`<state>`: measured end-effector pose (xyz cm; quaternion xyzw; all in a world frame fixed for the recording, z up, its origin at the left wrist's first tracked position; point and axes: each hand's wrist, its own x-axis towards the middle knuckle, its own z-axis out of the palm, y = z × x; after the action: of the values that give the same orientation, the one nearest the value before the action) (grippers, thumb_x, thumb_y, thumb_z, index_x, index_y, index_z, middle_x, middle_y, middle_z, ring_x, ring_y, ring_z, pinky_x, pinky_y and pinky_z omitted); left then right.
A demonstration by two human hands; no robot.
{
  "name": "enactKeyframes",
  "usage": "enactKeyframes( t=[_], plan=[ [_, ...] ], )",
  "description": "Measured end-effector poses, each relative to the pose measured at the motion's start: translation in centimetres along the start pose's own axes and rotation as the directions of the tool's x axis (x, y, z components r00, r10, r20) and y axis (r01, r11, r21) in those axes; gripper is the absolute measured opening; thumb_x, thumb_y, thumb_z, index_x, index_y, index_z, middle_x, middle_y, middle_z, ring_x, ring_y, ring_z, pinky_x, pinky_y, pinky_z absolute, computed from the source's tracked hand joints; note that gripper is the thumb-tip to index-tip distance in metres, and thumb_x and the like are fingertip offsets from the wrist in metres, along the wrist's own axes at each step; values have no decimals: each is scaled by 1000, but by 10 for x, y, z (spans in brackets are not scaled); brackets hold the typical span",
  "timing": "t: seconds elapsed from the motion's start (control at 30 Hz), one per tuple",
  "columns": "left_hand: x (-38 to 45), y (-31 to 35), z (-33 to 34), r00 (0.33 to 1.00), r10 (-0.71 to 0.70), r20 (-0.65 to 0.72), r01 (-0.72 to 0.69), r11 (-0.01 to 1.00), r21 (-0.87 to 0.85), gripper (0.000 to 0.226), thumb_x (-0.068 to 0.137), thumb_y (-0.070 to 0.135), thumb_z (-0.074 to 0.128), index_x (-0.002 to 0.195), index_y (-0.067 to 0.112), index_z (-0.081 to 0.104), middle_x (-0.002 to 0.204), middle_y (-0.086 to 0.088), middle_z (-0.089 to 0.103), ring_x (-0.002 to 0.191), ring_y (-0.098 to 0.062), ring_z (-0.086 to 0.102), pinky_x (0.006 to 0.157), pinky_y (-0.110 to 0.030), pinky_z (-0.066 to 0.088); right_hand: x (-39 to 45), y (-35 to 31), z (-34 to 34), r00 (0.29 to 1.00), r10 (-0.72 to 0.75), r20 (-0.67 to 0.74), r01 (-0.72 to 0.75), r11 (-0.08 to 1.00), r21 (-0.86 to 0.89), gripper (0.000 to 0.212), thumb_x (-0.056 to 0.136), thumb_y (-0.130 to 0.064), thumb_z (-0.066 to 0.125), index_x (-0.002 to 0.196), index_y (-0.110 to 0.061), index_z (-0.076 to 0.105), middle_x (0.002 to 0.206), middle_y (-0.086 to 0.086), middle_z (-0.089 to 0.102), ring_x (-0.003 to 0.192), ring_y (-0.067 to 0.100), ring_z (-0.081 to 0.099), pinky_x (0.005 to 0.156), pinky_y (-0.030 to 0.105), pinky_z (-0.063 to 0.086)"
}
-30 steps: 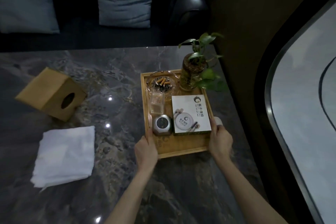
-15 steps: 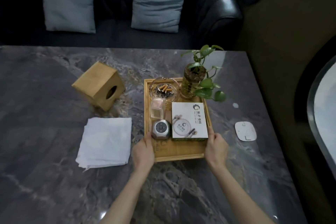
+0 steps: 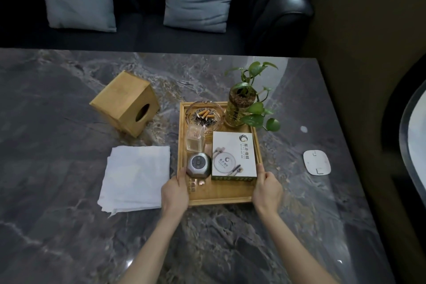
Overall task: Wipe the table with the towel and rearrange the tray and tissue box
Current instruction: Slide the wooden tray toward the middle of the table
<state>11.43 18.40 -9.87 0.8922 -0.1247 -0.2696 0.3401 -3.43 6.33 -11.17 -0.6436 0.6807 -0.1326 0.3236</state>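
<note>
Both hands on the tray (image 3: 220, 198), near corners. Left hand (image 3: 175, 191) clamps the left rim, thumb over the edge beside the silver gadget (image 3: 198, 165); right hand (image 3: 267, 190) clamps the right rim by the white box (image 3: 234, 157). Two-sided grip presumably keeps the load level: ashtray (image 3: 205, 116) and plant jar (image 3: 239, 108) sit at the far end, could tip or spill. Towel (image 3: 136, 181) lies folded just left of tray, untouched. Tissue box (image 3: 125, 102) on its side, further back-left, apart. Table (image 3: 69, 226) otherwise bare nearby. I judge rearranging underway, wiping TBD.

Surface finishes noted.
Table (image 3: 69, 214) was glossy veined marble; tray (image 3: 221, 198) and tissue box (image 3: 122, 101) matt wood; towel (image 3: 136, 177) soft white cloth; ashtray (image 3: 205, 115) clear glass.
</note>
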Motion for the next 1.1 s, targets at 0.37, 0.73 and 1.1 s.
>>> enactKeyframes(
  t=[0.37,0.73,1.1],
  plan=[
    [0,-9,-3,999,45,27,-46,997,59,44,97,30,31,99,-1,61,102,-25,65,96,-37,58,75,-32,39,-9,1,-4,996,-30,83,29,999,21,39,98,-34,35,73,-7,50,71,6,56,69,24,51,58,33,30],
    [4,-11,-24,968,229,99,-247,822,514,47,97,33,30,89,-1,62,93,-22,67,88,-39,61,71,-39,46,-7,5,-28,880,-332,339,454,796,-400,35,99,-31,30,94,-4,52,96,20,68,88,38,63,70,40,45],
    [8,-13,-21,967,215,139,-254,743,619,51,97,35,26,96,0,63,100,-22,66,94,-40,60,77,-41,48,-11,5,-27,870,-326,369,475,754,-454,30,99,-28,32,97,-3,48,98,20,67,90,39,63,64,37,40]
  ],
)
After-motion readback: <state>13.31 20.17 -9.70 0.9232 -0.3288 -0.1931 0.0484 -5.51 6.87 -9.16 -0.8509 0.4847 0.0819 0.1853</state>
